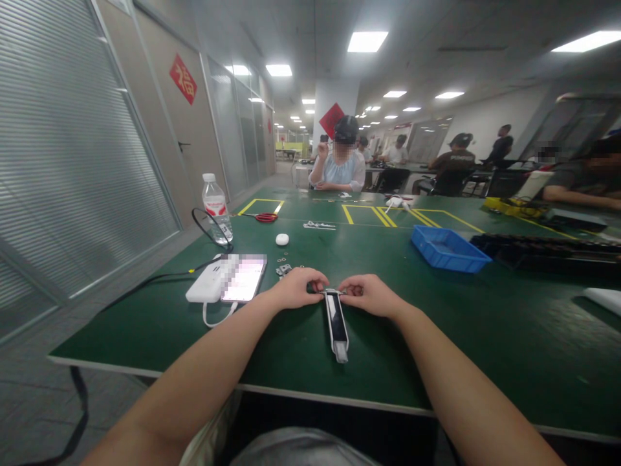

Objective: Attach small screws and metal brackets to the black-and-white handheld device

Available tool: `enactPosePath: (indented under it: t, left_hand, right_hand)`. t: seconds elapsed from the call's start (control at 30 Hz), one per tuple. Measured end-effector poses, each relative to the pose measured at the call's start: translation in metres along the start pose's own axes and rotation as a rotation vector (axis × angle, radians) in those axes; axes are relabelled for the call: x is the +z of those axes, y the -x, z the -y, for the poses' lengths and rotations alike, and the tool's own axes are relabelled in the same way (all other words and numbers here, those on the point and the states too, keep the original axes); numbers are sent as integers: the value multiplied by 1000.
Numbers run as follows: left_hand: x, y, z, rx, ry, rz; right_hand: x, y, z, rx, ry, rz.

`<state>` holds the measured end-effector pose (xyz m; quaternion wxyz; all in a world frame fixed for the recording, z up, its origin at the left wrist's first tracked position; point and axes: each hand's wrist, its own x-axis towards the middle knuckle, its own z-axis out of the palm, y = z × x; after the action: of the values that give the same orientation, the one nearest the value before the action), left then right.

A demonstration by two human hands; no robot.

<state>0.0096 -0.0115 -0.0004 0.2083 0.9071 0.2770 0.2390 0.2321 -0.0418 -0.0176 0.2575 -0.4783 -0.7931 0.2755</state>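
Observation:
A long, narrow device with a white frame and a dark glossy face (337, 318) lies on the green table, its pale, squared near end pointing toward me. My left hand (303, 287) is closed in a pinch at the left of the device's far end. Opposite it, my right hand (367, 293) pinches at the right side. A thin, shiny bit shows at the fingertips of each hand, too small to name. Several small metal parts (283, 270) and tiny rings lie just beyond my left hand.
Left of my arms lie a white power bank (206, 285) and a lit phone (247, 278), joined by a cable. Farther off are a water bottle (217, 210), a white earbud case (282, 239), red-handled scissors (266, 217) and a blue tray (478, 263). A person (342, 169) sits across the table.

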Motion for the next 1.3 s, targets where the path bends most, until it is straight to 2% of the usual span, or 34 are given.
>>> enactPosePath:
  t: [0.43,1.3]
  left_hand:
    - [-1,0,-4,0,-13,10]
    - [1,0,-1,8,5,10]
  right_hand:
    - [-2,1,7,12,31,-7]
    - [-1,0,3,8,14,-11]
